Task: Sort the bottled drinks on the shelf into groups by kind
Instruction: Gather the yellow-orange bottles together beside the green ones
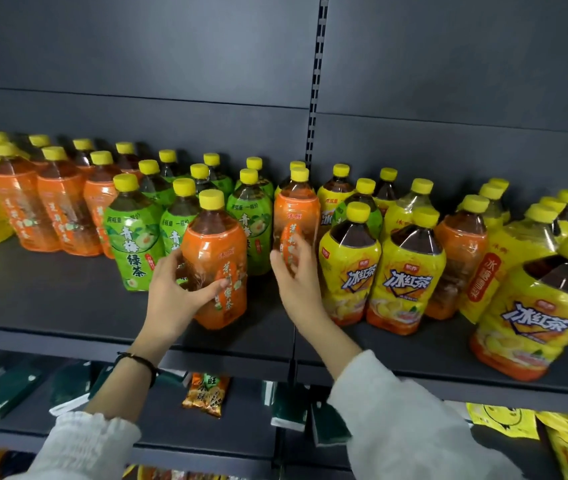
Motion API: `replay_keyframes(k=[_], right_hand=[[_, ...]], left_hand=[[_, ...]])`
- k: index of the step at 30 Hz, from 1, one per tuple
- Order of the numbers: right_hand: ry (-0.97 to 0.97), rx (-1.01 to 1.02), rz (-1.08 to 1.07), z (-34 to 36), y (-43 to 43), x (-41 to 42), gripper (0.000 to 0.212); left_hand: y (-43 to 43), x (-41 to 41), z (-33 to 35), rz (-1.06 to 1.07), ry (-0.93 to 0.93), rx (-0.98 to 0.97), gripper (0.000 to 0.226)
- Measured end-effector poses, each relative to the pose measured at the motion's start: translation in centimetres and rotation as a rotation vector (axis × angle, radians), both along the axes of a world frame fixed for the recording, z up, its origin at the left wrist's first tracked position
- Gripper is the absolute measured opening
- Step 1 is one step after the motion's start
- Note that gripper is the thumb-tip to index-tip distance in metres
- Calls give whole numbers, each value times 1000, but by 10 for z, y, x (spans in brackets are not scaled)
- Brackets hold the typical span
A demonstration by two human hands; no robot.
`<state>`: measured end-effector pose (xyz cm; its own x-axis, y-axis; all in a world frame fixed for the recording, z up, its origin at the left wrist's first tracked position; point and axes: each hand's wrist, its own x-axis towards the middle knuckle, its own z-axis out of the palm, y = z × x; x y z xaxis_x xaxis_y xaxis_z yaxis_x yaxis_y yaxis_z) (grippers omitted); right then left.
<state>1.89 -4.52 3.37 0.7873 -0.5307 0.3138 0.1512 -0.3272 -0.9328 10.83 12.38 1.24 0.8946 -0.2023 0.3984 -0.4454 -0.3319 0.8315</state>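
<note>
On the lower shelf nearest the camera, a snack packet (207,394) and dark green packs (5,389) are seen. Above them, two white-sleeved arms are raised to the dark shelf (67,299) that carries the drinks. An orange-labelled bottle (218,261) at the shelf's front is gripped by the left hand (175,292), thumb across the label and fingers wrapped behind. A second orange bottle (296,216), standing further back, is touched by the right hand (298,282); its fingers are curled onto the label, though motion blur leaves it unclear whether they are fully closed around it. To the right, yellow-labelled bottles (350,268) are stood in a loose cluster. Behind the hands, green-labelled bottles (135,237) are grouped, and a row of orange bottles (22,209) is lined up at far left.
</note>
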Motion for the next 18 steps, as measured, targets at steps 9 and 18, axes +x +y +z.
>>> replay_keyframes(k=[9,18], right_hand=[[61,212,-237,13,-39,66,93],[94,245,-271,8,-47,74,82]], left_hand=[[8,7,2,-112,29,-43,95],[17,17,1,-189,89,-58,91]])
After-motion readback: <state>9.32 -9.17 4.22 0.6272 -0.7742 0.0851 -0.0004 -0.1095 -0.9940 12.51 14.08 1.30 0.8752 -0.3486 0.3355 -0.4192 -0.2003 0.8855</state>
